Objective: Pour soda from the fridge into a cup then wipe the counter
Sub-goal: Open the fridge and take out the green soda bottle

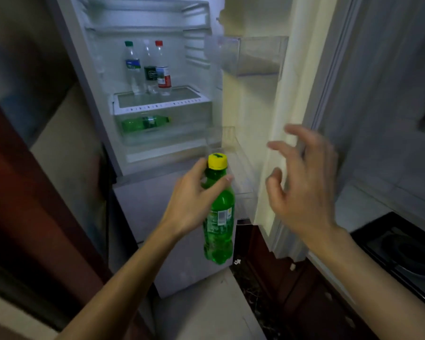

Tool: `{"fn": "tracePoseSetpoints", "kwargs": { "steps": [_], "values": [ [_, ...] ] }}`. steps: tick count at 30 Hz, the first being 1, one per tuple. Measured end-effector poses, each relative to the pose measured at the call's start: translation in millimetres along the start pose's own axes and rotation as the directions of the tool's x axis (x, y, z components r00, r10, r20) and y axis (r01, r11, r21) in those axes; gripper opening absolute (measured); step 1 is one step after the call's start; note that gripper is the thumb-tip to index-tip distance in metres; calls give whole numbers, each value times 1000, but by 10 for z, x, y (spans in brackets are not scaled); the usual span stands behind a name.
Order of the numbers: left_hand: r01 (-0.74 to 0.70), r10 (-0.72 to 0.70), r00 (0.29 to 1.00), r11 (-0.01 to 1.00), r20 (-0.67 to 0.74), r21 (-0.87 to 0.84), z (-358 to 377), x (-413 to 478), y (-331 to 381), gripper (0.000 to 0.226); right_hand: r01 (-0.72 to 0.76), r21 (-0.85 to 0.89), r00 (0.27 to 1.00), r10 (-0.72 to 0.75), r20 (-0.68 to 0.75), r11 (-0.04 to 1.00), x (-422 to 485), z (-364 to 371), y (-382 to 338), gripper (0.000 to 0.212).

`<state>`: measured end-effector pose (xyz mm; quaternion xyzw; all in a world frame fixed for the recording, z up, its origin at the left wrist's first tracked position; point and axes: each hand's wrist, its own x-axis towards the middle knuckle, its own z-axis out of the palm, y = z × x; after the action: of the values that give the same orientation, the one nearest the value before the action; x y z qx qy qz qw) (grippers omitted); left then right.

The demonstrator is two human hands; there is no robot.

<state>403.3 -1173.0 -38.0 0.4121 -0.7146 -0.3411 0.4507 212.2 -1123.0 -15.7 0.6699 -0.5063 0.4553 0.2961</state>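
Observation:
A green soda bottle (pixel 218 224) with a yellow cap hangs upright in front of the open fridge (pixel 142 25). My left hand (pixel 194 200) grips it around the neck just under the cap. To the right, my right hand (pixel 302 182) is raised with fingers spread and relaxed, holding nothing, close to the inner edge of the open fridge door (pixel 280 119). No cup is in view.
Three bottles (pixel 147 67) stand on the fridge's glass shelf, and another green bottle (pixel 145 122) lies in the drawer below. A door bin (pixel 253 55) juts out at the upper right. A black stove (pixel 402 251) sits in the white counter (pixel 358 209) at right.

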Motion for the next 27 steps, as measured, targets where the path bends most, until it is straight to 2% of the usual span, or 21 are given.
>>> {"fn": "tracePoseSetpoints", "kwargs": {
  "steps": [2, 4, 8, 12, 16, 20, 23, 25, 27],
  "values": [
    [2, -1, 1000, 1000, 30, -30, 74, -61, -26, 30, -101, -81, 991, 93, -98, 992, 32, -60, -6, 51],
    [7, -4, 999, 997, 39, -76, 124, -87, -28, 26, -141, -116, 985, 128, -114, 983, 41, -27, -67, 62],
    [0, 3, 1000, 991, 25, -135, 105, -82, 8, 22, -113, -152, 993, 109, -39, 982, 28, 123, -300, 76],
    [-34, 35, 999, 993, 6, -112, -57, -75, 6, 28, -62, -188, 995, 76, 64, 980, 60, 201, -580, 77],
    [-59, 58, 998, 996, -19, -59, -264, -172, -45, 30, 29, -124, 986, -7, 169, 992, 119, 254, -845, 69],
    [-22, 17, 998, 997, -68, -74, -646, -307, -227, 32, 191, 3, 953, -186, 238, 982, 246, 427, -1071, 58],
    [44, -52, 990, 997, -134, -59, -923, -395, -386, 24, 319, 80, 905, -328, 272, 944, 358, 660, -1228, 45],
    [88, -96, 979, 995, -181, -53, -1100, -436, -486, 19, 416, 67, 859, -416, 298, 907, 438, 858, -1337, 38],
    [128, -139, 966, 990, -217, -61, -1259, -468, -578, 25, 515, 29, 800, -493, 341, 857, 518, 1083, -1451, 36]
  ]
}}
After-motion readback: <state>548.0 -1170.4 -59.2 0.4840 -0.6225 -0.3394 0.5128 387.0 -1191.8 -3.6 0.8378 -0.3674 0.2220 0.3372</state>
